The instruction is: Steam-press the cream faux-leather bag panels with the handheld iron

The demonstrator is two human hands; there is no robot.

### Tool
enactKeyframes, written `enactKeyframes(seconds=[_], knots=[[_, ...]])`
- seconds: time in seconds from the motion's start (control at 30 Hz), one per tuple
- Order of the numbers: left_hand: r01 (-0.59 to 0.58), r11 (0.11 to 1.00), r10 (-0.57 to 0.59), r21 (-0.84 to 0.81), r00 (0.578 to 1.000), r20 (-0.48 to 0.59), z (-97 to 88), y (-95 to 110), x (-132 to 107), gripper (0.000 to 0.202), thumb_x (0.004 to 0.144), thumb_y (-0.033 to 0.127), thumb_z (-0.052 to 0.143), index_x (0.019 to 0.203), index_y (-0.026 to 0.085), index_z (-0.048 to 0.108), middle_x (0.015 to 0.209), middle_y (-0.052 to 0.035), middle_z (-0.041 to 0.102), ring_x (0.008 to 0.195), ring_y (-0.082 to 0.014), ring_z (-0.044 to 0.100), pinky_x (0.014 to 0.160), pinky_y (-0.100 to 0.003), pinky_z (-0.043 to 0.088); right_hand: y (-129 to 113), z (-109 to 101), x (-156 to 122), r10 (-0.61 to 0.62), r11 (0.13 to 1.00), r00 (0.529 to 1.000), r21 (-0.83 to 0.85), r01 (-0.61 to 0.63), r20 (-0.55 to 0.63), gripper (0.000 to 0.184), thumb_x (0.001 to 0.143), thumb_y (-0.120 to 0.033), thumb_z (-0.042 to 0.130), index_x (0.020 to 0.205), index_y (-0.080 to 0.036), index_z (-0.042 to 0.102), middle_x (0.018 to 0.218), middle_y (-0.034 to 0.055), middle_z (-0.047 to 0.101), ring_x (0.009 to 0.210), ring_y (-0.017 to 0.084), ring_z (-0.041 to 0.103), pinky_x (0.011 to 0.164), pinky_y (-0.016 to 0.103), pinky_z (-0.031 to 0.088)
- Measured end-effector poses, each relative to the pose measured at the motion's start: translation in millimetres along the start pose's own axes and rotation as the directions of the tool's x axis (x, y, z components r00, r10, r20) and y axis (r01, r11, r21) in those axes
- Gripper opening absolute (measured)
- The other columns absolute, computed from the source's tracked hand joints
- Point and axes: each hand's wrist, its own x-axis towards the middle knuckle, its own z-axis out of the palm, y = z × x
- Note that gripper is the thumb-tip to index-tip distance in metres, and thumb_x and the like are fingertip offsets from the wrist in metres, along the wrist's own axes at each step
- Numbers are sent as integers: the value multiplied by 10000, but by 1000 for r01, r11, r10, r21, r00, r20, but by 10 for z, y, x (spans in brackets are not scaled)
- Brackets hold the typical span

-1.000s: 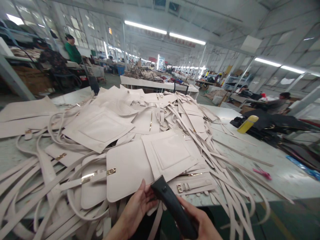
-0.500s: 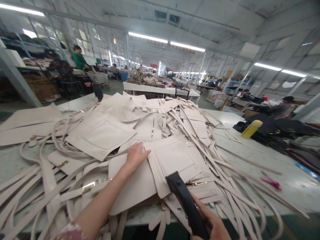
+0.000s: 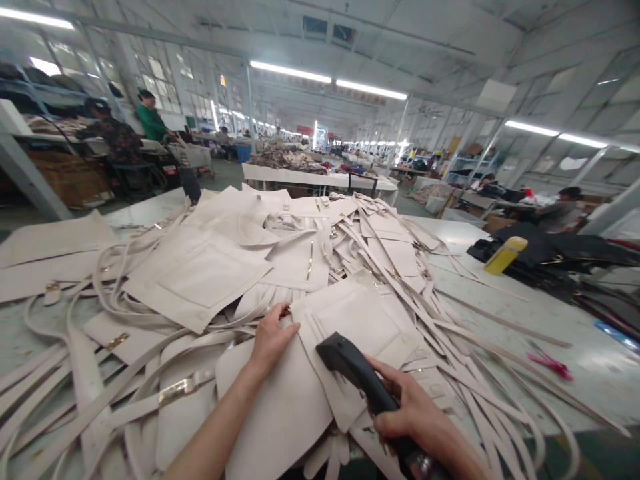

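My left hand [image 3: 273, 340] is closed on the upper edge of a plain beige leather-like panel [image 3: 273, 407], thumb and fingers pinching near the corner. Wrapped in my right hand [image 3: 420, 413] is a black handheld tool [image 3: 357, 367] with a broad head and a curved handle; its exact kind is unclear. The tool's head is over a beige panel with a stitched pocket [image 3: 357, 310], just right of my left hand; whether it touches cannot be seen. Around both hands lies a heap of beige bag pieces, including a large pocketed panel [image 3: 200, 277] and long straps [image 3: 480, 400].
Right on the table [image 3: 500, 333] are pink-handled scissors [image 3: 550, 365], a yellow bottle-like object [image 3: 506, 255] and dark bags [image 3: 560, 257]. Gold buckles [image 3: 177, 392] sit among the straps. A person in green [image 3: 153, 120] and other workers are farther back.
My left hand has gone from lying on the panel to pinching its edge, which is lifted slightly. The black tool has moved up and left, closer to my left hand, tilting flatter.
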Motion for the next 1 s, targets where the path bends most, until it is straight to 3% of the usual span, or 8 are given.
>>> enactKeyframes(seconds=[0.17,0.3,0.5,0.63,0.77,0.87,1.0], knots=[[30,984,-35,-177,999,-22,37,-28,25,478,592,236,587,1058,135,557,942,-58,643,899,-217,583,841,-341,426,-214,137,481,-71,997,991,34,68,113,798,520,-32,600,1262,-272,430,616,-47,590,406,128,550,331,190,441],[44,948,-43,-317,999,11,14,-36,38,461,576,216,573,1027,121,588,955,-71,657,914,-228,585,847,-343,427,-357,267,785,-182,981,976,91,171,122,757,534,-51,623,1242,-261,456,598,-42,599,406,130,558,337,198,458],[77,877,-55,-474,997,61,-23,-59,37,468,580,227,602,1031,100,599,1012,-97,651,924,-243,592,823,-341,446,-414,374,895,-213,973,968,119,197,136,746,527,-65,639,1229,-260,475,628,-34,604,410,143,567,321,208,454],[126,828,-99,-546,992,78,-19,-69,12,443,607,276,632,1016,105,613,960,-91,669,866,-236,611,776,-332,465,-477,416,957,-263,959,961,135,251,83,782,538,-90,650,1268,-263,429,601,-53,576,413,136,557,331,216,460],[83,866,-63,-492,996,57,-14,-97,3,378,660,292,605,1000,129,625,958,-77,671,872,-222,608,790,-325,457,-484,352,881,-285,950,958,139,279,19,782,567,-97,636,1290,-271,394,600,-54,574,433,133,557,354,220,466],[-14,943,8,-334,1000,-18,-9,-107,13,344,716,317,539,997,142,631,970,-68,666,888,-212,600,816,-331,444,-397,274,667,-238,965,971,120,235,12,789,565,-76,625,1291,-275,391,609,-51,578,441,138,560,363,227,468],[-73,975,55,-211,994,-92,12,-39,32,303,739,354,509,909,155,663,933,-63,655,903,-206,576,853,-336,411,-236,249,350,-159,983,987,90,158,9,826,532,-31,602,1291,-282,395,647,-54,576,427,113,537,356,207,453]])
